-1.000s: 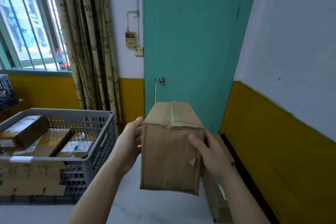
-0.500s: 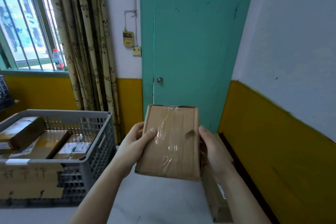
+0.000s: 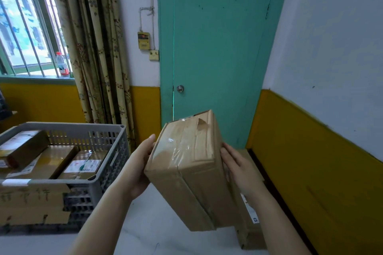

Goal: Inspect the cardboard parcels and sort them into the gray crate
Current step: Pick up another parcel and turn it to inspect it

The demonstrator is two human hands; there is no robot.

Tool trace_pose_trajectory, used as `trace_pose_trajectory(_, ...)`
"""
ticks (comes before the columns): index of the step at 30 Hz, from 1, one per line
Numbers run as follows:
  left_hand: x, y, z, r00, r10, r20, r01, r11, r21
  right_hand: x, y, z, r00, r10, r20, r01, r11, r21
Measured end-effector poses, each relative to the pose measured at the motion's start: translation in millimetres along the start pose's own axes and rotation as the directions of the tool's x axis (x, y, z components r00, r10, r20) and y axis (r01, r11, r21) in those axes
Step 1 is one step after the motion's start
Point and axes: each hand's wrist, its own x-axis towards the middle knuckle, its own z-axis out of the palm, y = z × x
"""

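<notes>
Parcel (image 3: 186, 170) tilted | left hand (image 3: 137, 168), right hand (image 3: 238, 166) flank sides | crate (image 3: 116, 151) leftward

Cardboard parcel (image 3: 186, 167): held in the air between both hands, tilted, taped face up, small tear near its far edge. Left hand (image 3: 138, 163) flat against its left side; right hand (image 3: 238, 163) against its right side, fingers fairly straight. Gray crate (image 3: 107, 163): at left on a white table (image 3: 145, 230), holding three parcels (image 3: 51, 157), a cardboard sheet (image 3: 31, 203) across its front. Another box (image 3: 248, 232): on the table beneath the held parcel. Behind: teal door (image 3: 217, 47), curtain (image 3: 93, 47), barred window with a bottle (image 3: 62, 65) on the sill.
</notes>
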Motion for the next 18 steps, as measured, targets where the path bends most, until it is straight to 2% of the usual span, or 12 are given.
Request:
trace_pose_trajectory(3,-2,-7,0,0.978,0.119,0.171,-0.117,0.993,-0.021,7,4,-2,0.996,0.062,-0.058,-0.062,0.998,-0.006)
trace_pose_trajectory(7,0,-13,9,0.932,0.180,0.316,-0.251,0.946,0.203,15,9,-2,0.990,0.103,-0.100,-0.101,0.995,0.027)
trace_pose_trajectory(9,0,-16,13,0.932,0.204,0.299,-0.289,0.918,0.272,16,11,-1,0.984,0.126,-0.130,-0.126,0.992,0.006)
trace_pose_trajectory(14,4,-16,15,0.944,0.258,0.205,-0.297,0.935,0.195,12,12,-4,0.990,0.100,-0.098,-0.098,0.995,0.019)
trace_pose_trajectory(18,7,-16,22,0.958,0.270,0.098,-0.286,0.934,0.214,11,14,-8,0.989,0.140,-0.048,-0.138,0.989,0.051)
